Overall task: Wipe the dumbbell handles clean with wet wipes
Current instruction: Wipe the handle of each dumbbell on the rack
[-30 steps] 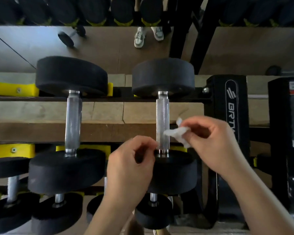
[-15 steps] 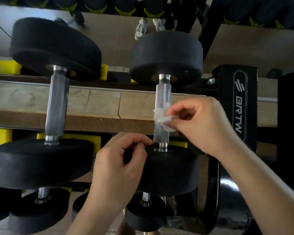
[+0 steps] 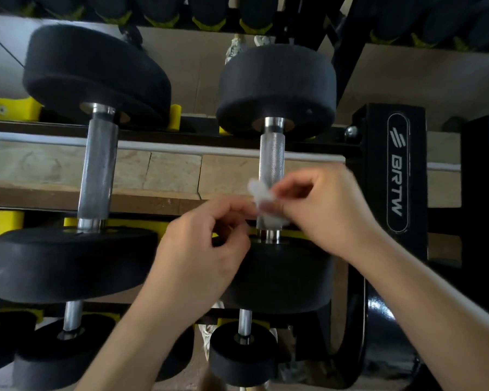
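Fingers of the right hand (image 3: 322, 210) pinch a bunched white wet wipe (image 3: 261, 194) against the lower part of the knurled dumbbell handle (image 3: 271, 162), just above the near weight head (image 3: 283, 275). The left hand (image 3: 198, 255), with fingers curled, sits just beside the wipe's lower edge; whether it grips anything cannot be told. A second dumbbell (image 3: 96, 176) lies to the left, and a black rack post (image 3: 397, 176) stands to the right.

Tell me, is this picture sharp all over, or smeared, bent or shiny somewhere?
Head view: the right hand and wet wipe are motion-smeared, the left hand less so; the knurled handle is crisp; the rack rail bows from the wide lens; glare streaks the black post.
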### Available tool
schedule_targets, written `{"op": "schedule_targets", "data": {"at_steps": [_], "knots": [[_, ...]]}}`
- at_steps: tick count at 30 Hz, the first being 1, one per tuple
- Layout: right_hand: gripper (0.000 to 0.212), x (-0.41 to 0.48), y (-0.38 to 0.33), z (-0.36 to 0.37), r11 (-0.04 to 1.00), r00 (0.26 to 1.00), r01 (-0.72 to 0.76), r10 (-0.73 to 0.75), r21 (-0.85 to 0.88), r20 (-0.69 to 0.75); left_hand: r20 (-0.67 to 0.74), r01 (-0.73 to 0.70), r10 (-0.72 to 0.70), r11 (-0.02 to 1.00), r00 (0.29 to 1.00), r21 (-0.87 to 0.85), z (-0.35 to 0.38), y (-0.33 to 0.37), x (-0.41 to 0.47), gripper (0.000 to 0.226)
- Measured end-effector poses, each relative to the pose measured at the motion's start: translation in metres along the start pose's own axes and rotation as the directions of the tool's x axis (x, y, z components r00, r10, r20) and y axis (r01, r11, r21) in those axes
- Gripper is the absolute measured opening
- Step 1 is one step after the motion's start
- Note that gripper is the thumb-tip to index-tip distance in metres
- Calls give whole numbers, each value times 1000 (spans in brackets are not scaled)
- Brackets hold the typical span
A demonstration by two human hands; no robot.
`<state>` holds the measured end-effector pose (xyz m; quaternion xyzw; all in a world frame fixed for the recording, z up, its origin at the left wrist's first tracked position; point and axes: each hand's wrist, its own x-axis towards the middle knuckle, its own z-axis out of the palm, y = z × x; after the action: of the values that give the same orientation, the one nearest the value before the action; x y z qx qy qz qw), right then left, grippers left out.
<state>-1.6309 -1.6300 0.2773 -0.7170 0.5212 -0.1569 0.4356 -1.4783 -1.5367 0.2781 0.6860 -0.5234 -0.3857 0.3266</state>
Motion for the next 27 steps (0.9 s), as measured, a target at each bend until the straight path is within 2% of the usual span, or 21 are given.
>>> {"op": "schedule_targets", "data": {"at_steps": [1,2,3,5,6,7,9,10,11,13,14,15,17,19,21,23,25,27], "knots": [[12,3,0,0,998,996,25,-21,53,-88,18,-15,14,1000,1000,20,-2,1,3,21],[11,6,0,-2,997,994,25,-17,69,-109,31,-28,27,999,999,33,-4,1,6,22],[11,4,-1,-3,999,999,0,3,42,-52,38,-39,38,998,999,41,-5,1,9,22],[12,-2,2,-3,996,983,-63,72,-60,171,46,-56,54,997,998,56,-6,2,12,22],[11,-4,2,-1,996,979,-54,65,-65,193,53,-60,57,996,997,61,-6,3,13,22],[10,-2,3,1,999,991,-17,23,-41,129,59,-64,60,996,996,65,-6,4,14,22],[9,7,1,3,998,989,58,-52,37,-139,62,-82,76,992,995,96,-5,4,18,29],[10,10,0,2,997,982,53,-41,59,-185,57,-85,79,990,995,115,-4,5,21,30],[10,9,1,1,999,990,23,-16,47,-143,53,-87,81,988,995,130,-3,4,24,29],[11,1,4,-1,997,986,-76,78,-22,148,59,-92,84,983,995,159,-2,3,28,25],[13,-3,4,-1,995,970,-94,100,-38,221,80,-98,86,981,993,164,-2,3,29,23],[12,-2,3,0,997,977,-78,81,-25,195,103,-104,88,981,991,163,-2,3,29,23],[8,7,1,2,999,999,22,-20,41,-50,113,-121,101,976,988,179,-3,6,34,31],[9,12,0,4,995,984,79,-67,66,-167,76,-135,122,973,990,185,-2,9,40,28],[13,7,6,3,997,988,75,-70,33,-134,50,-168,161,960,986,223,2,10,48,20],[17,-4,11,-3,992,999,21,-15,124,-46,53,-197,189,942,980,273,7,9,53,18],[27,-10,12,-8,975,1000,16,-20,222,14,70,-204,191,923,979,326,7,9,58,19],[30,-11,12,-7,978,998,47,-53,202,25,68,-218,208,911,976,349,7,7,61,21]]}}
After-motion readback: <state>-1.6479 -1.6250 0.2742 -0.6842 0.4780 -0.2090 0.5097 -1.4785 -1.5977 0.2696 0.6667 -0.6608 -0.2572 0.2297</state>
